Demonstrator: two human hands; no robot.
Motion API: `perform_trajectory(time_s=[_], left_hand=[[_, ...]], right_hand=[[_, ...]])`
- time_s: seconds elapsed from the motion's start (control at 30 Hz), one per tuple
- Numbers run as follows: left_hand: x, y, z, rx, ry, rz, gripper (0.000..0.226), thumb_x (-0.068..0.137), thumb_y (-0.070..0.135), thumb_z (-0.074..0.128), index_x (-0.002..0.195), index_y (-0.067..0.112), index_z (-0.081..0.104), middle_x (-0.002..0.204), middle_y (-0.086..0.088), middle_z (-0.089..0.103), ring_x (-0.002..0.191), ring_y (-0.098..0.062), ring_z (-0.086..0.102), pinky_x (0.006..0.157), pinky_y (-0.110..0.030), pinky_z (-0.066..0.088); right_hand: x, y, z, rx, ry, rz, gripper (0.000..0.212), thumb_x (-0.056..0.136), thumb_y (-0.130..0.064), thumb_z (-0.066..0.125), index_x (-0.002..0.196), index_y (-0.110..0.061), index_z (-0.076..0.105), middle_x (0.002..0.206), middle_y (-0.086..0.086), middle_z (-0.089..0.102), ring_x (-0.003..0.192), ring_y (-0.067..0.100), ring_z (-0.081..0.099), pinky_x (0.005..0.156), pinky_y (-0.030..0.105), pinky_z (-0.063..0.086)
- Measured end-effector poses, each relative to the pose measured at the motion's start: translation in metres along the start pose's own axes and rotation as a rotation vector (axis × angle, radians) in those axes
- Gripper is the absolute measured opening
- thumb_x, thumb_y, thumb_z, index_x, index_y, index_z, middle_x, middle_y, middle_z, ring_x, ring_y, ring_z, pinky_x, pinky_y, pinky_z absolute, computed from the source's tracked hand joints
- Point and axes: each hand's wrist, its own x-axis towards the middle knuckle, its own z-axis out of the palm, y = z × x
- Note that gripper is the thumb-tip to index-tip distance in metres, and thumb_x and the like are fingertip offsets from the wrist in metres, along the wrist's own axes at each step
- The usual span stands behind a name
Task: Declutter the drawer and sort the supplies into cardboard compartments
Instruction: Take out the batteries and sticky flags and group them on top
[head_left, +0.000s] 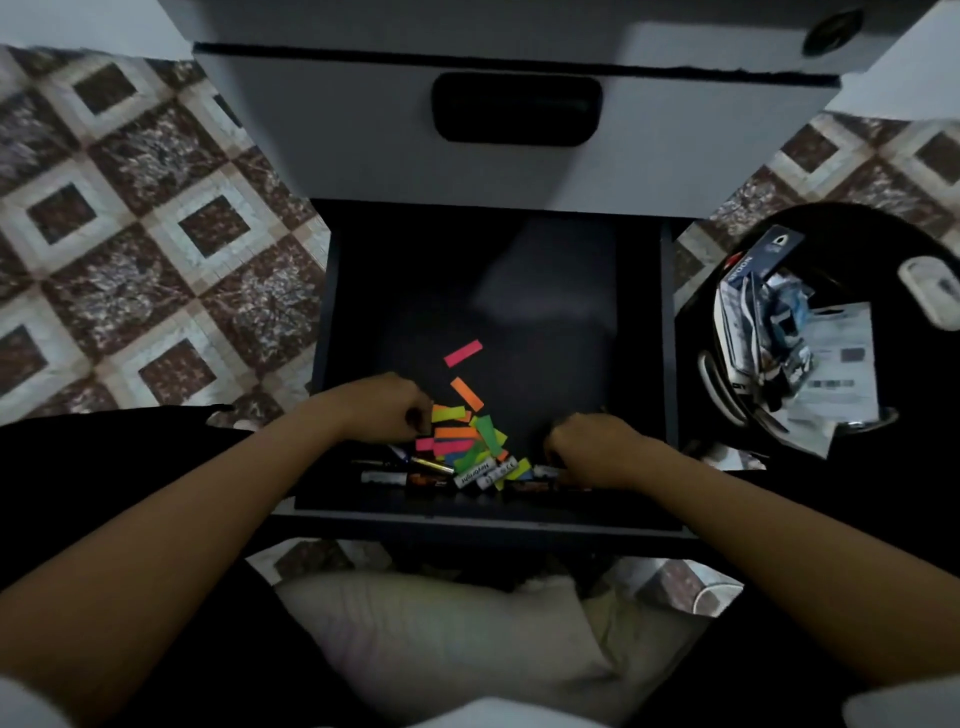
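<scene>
A dark drawer (644, 322) is pulled out below me. Near its front lies a heap of several neon paper strips (470, 439) in pink, orange, green and yellow, with a pink strip (463, 353) and an orange strip (467, 393) lying apart farther back. Pens and batteries (470, 475) lie along the front wall. My left hand (387, 408) rests at the left edge of the heap, fingers curled onto the strips. My right hand (589, 447) is curled at the front right; what it holds is hidden.
The closed upper drawer (514, 156) with a black handle (517, 109) overhangs the back. A black round surface (883, 249) at right carries boxes, packets and papers (779, 332). Patterned floor tiles (130, 249) lie at left. A pale cushion (441, 639) sits below the drawer front.
</scene>
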Motion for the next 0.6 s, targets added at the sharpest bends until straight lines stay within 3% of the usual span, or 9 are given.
perform_trajectory(time_s=[0.2,0.3,0.43,0.5,0.6], left_hand=[[-0.005,-0.011,-0.001,0.046,-0.039,0.001,0.022,0.086,0.016,0.059,0.107,0.016,0.066,0.109,0.000,0.065,0.096,-0.014,0.059,0.084,-0.027,0.045],[-0.007,-0.013,0.005,0.158,-0.123,0.019,0.019,0.085,0.025,0.061,0.104,0.021,0.064,0.108,0.001,0.063,0.095,-0.015,0.058,0.083,-0.032,0.048],[-0.005,-0.010,0.018,0.346,-0.055,0.032,0.019,0.087,0.030,0.057,0.105,0.023,0.062,0.111,0.001,0.058,0.102,-0.017,0.056,0.073,-0.027,0.041],[-0.003,-0.009,0.021,0.395,-0.036,0.038,0.023,0.089,0.027,0.055,0.111,0.022,0.061,0.115,0.000,0.057,0.107,-0.019,0.055,0.076,-0.028,0.042],[-0.001,-0.010,0.017,0.289,0.002,0.017,0.023,0.091,0.028,0.055,0.109,0.016,0.062,0.111,-0.005,0.058,0.101,-0.020,0.056,0.079,-0.030,0.044]], right_hand=[[0.000,-0.003,0.008,0.057,0.065,-0.005,0.027,0.091,-0.032,0.055,0.100,-0.008,0.061,0.110,0.010,0.054,0.098,0.026,0.057,0.074,0.031,0.042],[0.000,0.007,-0.005,0.360,0.091,0.019,0.013,0.084,-0.028,0.064,0.089,-0.015,0.062,0.089,0.000,0.059,0.083,0.016,0.058,0.068,0.024,0.043],[0.000,0.015,-0.019,0.769,0.173,0.045,0.012,0.081,-0.018,0.071,0.080,-0.018,0.059,0.077,-0.005,0.061,0.070,0.007,0.058,0.065,0.019,0.044],[0.001,0.012,-0.019,0.853,0.199,0.056,0.014,0.080,-0.017,0.073,0.086,-0.019,0.060,0.081,-0.005,0.062,0.074,0.007,0.059,0.068,0.018,0.045],[0.005,0.005,-0.015,0.735,0.209,0.029,0.027,0.082,-0.019,0.070,0.108,-0.016,0.065,0.095,-0.005,0.063,0.091,0.009,0.060,0.080,0.018,0.047]])
